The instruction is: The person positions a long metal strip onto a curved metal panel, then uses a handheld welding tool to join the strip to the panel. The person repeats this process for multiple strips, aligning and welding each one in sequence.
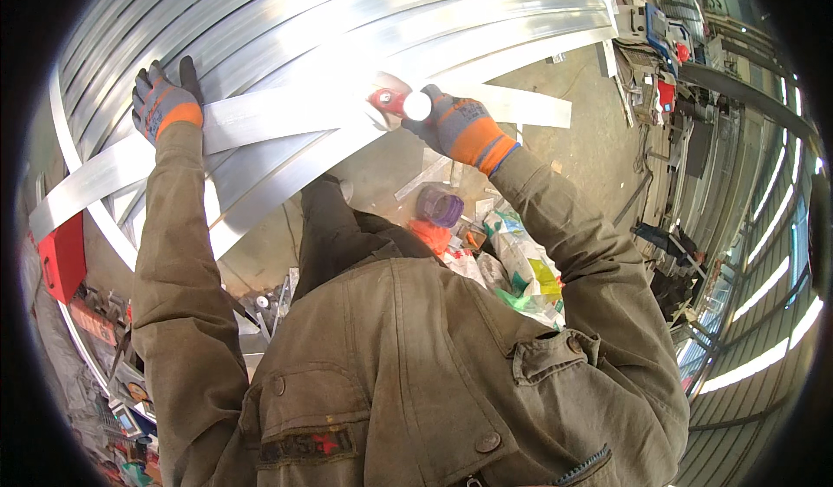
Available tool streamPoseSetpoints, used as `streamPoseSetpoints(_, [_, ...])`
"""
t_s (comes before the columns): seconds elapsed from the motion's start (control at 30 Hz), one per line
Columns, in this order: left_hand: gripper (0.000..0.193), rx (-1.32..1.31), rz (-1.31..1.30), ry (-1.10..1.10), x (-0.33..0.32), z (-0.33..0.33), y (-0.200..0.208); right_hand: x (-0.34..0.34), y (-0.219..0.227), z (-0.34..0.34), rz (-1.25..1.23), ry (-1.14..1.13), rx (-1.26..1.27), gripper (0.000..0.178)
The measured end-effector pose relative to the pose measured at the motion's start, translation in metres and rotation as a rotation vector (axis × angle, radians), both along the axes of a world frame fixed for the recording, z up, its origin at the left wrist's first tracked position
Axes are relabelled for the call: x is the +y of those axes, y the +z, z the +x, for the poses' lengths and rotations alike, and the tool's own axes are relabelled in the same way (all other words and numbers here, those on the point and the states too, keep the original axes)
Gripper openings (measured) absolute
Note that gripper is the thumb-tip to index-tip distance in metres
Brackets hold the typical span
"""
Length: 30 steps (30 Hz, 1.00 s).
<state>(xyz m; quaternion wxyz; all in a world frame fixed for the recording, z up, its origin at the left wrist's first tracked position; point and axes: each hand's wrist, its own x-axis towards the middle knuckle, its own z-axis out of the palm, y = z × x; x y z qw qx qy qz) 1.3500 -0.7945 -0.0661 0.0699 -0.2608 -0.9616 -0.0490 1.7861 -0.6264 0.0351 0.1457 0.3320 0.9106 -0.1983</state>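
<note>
Loose across a large panel of long silvery metal slats (286, 18) lies a flat metal strip (269, 115), slanting from the lower left to the right. My left hand (167, 102), in a grey and orange glove, rests at the strip's upper edge with its fingers stretched over the slats. My right hand (464, 127), gloved alike, is closed around a red hand tool (389, 100) with a bright round white end. The tool is over the strip; glare hides its exact kind and whether it touches the metal.
On the floor below the panel are a purple tub (440, 206) and several crumpled bags (525, 257). A red metal box (62, 259) stands at the left. Long metal profiles (724, 174) and equipment line the right side. One dark-clad leg (325, 235) shows beneath me.
</note>
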Motion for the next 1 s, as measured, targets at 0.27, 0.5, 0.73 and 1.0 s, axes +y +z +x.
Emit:
streamPoseSetpoints(0.27, [0.072, 0.050, 0.056, -0.011, -0.002, -0.003, -0.007, 0.024, 0.019, 0.023, -0.015, 0.135, -0.081, 0.046])
streamPoseSetpoints(0.5, [0.071, 0.064, 0.079, 0.019, -0.007, -0.011, -0.019, 0.029, 0.009, -0.002, -0.043, 0.309, 0.004, 0.040])
streamPoseSetpoints(0.73, [0.078, 0.017, 0.005, 0.078, -0.012, -0.024, -0.028, 0.031, 0.021, 0.011, -0.079, 0.239, -0.112, 0.040])
streamPoseSetpoints(1.0, [0.078, -0.005, 0.015, 0.152, -0.007, -0.020, -0.023, 0.039, 0.028, 0.004, -0.127, 0.253, -0.227, 0.042])
